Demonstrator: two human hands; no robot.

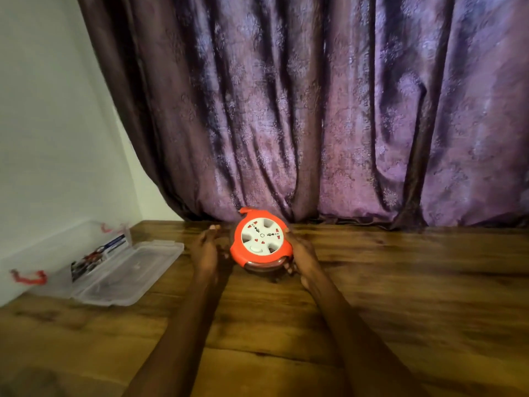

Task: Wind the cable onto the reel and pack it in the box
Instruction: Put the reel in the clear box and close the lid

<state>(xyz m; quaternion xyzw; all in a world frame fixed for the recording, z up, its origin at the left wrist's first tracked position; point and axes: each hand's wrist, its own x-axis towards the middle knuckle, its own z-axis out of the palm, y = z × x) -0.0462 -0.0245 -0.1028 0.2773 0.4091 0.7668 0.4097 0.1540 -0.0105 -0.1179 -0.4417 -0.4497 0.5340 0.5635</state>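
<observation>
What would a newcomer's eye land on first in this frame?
The orange-and-white cable reel stands out at the far middle of the wooden table, with the right hand gripping its side and the left hand open beside it. Behind hangs a purple curtain; a clear plastic box lies open at left.

box cut by left edge, label blurred

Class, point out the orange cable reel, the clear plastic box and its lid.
orange cable reel (262, 239), head view, white socket face.
clear plastic box (43, 253), head view, near wall.
lid (126, 270), head view, flat middle panel.
</observation>
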